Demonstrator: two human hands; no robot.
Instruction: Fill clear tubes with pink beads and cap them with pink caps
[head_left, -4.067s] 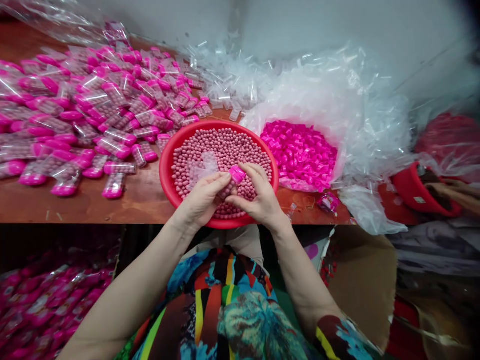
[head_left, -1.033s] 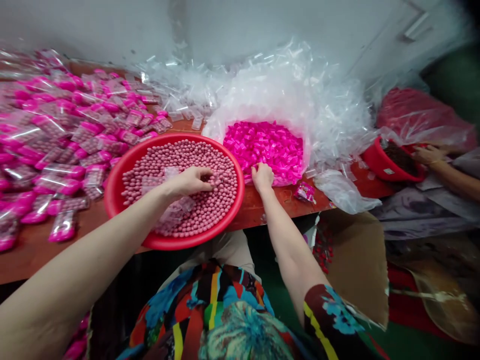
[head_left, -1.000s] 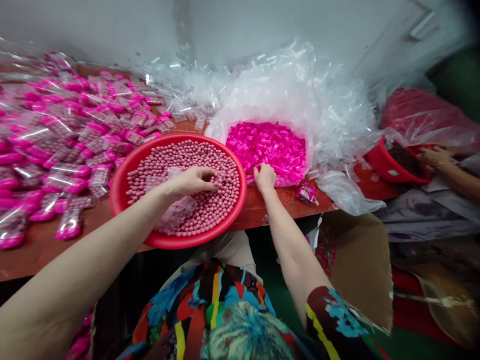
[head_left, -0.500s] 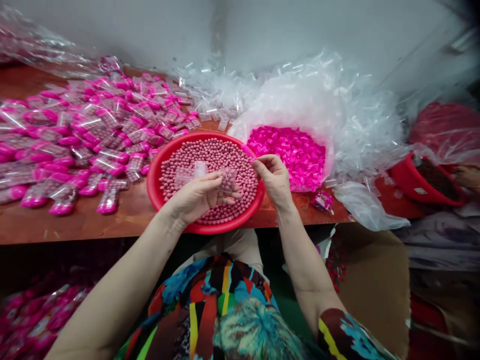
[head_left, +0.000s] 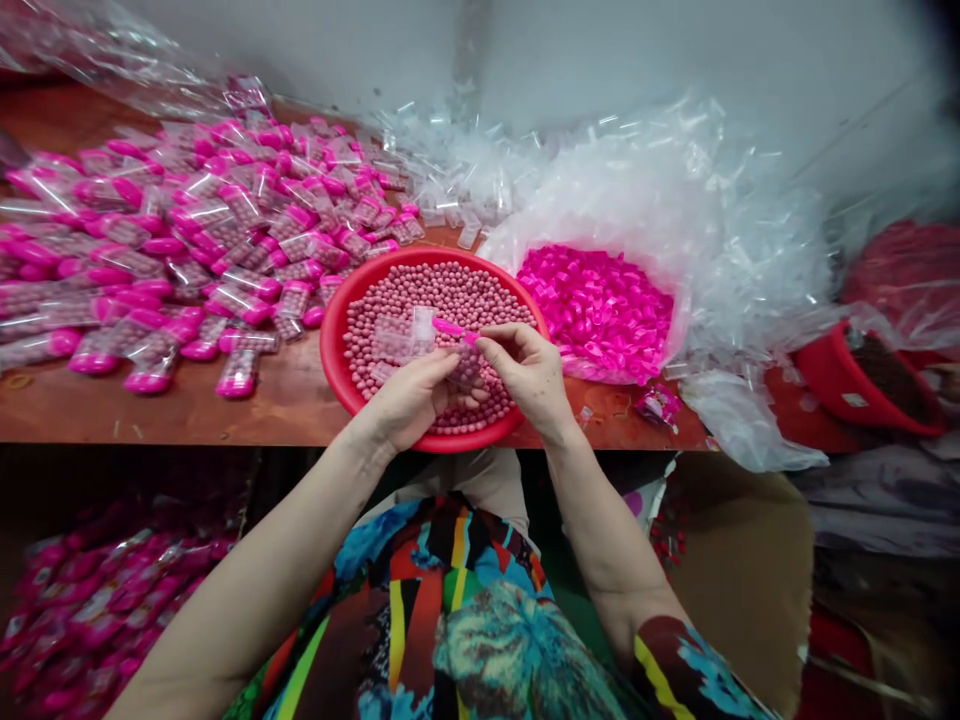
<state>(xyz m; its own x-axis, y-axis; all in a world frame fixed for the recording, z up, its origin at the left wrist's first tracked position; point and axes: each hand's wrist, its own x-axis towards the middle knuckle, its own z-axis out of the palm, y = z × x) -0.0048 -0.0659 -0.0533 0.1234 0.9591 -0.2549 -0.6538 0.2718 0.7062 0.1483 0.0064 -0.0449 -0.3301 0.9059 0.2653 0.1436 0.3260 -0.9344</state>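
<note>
Over the red bowl [head_left: 334,370] of small pink balls [head_left: 450,285], my left hand [head_left: 409,402] is closed around a small clear plastic container [head_left: 469,372] with pink balls showing inside. My right hand [head_left: 531,378] pinches a bright pink plastic cap [head_left: 453,330] between thumb and fingertips. The cap is close above the container; whether they touch I cannot tell. More clear containers [head_left: 397,338] show in the bowl just beyond my left fingers, and how they are supported is unclear.
Filled, pink-capped containers [head_left: 187,230] are heaped at the left. Right of the bowl lies a plastic bag of pink caps [head_left: 600,310], with clear empty containers [head_left: 757,250] behind. A tilted red tub [head_left: 817,370] of dark contents stands far right. The wooden table [head_left: 187,420] ends before my lap.
My right hand has moved left from beside the bag of caps to my left hand, bringing a pink cap over the bowl. My left hand keeps hold of the container. The view has shifted slightly.
</note>
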